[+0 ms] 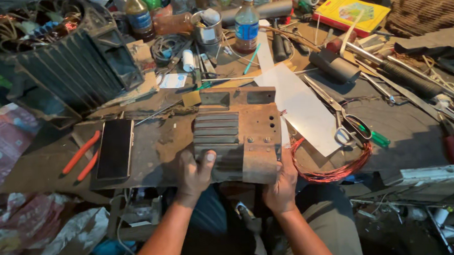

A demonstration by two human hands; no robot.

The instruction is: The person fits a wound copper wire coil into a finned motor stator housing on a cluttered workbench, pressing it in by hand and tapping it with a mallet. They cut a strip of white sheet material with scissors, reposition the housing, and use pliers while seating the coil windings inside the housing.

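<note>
Gripping the ribbed metal housing (238,134) at its near edge, left hand (194,174) and right hand (282,184) closed; housing may slip, snagging the adjacent copper wire coil (338,165).

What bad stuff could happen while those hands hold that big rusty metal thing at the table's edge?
The rusty ribbed metal housing looks heavy and hangs partly over the table edge; it might slip from the left hand and right hand onto the lap. Its rough edges could scrape skin. Sliding it sideways could snag the copper wire coil or hit the phone.
</note>
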